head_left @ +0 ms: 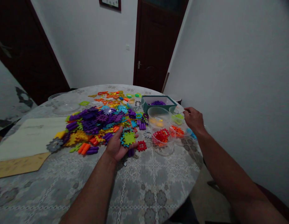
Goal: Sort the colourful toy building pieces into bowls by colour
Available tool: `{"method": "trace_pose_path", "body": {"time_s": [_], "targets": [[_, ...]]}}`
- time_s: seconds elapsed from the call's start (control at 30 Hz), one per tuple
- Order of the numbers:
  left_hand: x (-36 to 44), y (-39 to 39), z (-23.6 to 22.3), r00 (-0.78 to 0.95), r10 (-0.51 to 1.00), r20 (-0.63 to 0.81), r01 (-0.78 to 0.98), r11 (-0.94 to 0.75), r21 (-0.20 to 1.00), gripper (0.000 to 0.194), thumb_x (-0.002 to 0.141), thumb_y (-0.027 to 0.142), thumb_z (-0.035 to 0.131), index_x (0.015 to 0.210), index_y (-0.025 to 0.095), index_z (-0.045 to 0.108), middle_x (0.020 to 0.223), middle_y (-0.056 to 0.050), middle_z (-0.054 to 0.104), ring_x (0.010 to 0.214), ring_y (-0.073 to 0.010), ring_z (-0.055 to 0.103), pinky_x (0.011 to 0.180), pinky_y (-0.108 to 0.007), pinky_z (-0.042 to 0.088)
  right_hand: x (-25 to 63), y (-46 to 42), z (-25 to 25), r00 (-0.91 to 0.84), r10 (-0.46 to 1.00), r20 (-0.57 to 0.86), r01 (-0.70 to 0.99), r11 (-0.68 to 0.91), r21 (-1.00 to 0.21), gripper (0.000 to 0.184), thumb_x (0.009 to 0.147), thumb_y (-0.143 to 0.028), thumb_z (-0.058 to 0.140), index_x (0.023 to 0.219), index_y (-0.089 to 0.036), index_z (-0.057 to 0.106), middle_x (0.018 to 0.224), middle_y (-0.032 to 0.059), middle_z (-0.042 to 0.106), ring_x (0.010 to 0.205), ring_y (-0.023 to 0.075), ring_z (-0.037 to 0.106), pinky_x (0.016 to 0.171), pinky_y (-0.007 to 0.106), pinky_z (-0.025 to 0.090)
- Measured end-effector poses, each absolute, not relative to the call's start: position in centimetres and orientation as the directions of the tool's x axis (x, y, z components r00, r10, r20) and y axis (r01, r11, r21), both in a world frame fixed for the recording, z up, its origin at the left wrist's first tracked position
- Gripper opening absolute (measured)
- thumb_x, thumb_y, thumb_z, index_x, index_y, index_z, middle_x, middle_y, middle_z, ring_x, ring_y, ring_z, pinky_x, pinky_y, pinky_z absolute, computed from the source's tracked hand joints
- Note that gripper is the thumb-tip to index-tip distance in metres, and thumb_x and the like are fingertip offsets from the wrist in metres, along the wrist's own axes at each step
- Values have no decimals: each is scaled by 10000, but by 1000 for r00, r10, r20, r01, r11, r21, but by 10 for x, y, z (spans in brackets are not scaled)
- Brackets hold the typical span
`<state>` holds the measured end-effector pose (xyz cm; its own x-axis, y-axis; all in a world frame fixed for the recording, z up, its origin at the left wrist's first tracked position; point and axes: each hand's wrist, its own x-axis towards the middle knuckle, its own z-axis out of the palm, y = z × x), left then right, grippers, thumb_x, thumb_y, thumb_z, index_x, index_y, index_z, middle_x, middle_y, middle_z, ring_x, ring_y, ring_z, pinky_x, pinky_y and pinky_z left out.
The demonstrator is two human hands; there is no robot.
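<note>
My left hand (pixel 116 146) is palm up near the front of the pile, its fingers curled under a few toothed plastic building pieces, a lime green one (pixel 129 138) on top of a blue one. Beside its fingertips, a red square building piece (pixel 142 146) lies on the cloth. My right hand (pixel 193 119) is at the rim of a clear tub (pixel 173 109) with lime green pieces in it. Its fingers are pinched, and what they hold, if anything, cannot be made out.
A mixed pile of building pieces (pixel 95 119) covers the table's middle. Clear tubs of red pieces (pixel 160 137), yellow pieces (pixel 157 122) and orange pieces (pixel 177 131) stand at the right, near a green-edged box (pixel 159 107) with purple pieces. A cardboard sheet (pixel 20 166) lies left.
</note>
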<state>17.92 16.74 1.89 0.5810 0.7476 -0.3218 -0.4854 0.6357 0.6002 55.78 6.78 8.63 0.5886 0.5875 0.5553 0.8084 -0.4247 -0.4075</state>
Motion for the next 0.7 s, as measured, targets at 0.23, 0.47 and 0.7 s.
{"method": "trace_pose_path", "body": {"time_s": [0.23,0.47,0.7], "targets": [[180,165,14,605,729,-320,-484,656,579,445,1083,460,483,1310,127,672,1128,-217,781,951,-321,801,706,-466,697,420,37,71,132,797,589,876,184,-445,222,1003,-282,588,1134,-206,751,1068,94,791,891,222,742,861,378,596],[184,168,2,655,723,-221,-541,652,531,422,1107,426,456,1185,105,719,1072,-183,792,856,-257,793,752,-404,681,338,47,46,-286,847,449,831,452,-324,370,1052,-225,569,1421,-213,591,1516,159,604,1319,277,654,1017,475,618],[190,167,6,601,767,-226,-607,622,494,327,1089,344,528,1088,95,741,1020,-161,803,856,-249,798,818,-370,659,329,64,41,-240,912,333,921,323,-219,315,1008,-217,640,1321,-229,612,1433,142,630,1147,281,712,850,425,658]]}}
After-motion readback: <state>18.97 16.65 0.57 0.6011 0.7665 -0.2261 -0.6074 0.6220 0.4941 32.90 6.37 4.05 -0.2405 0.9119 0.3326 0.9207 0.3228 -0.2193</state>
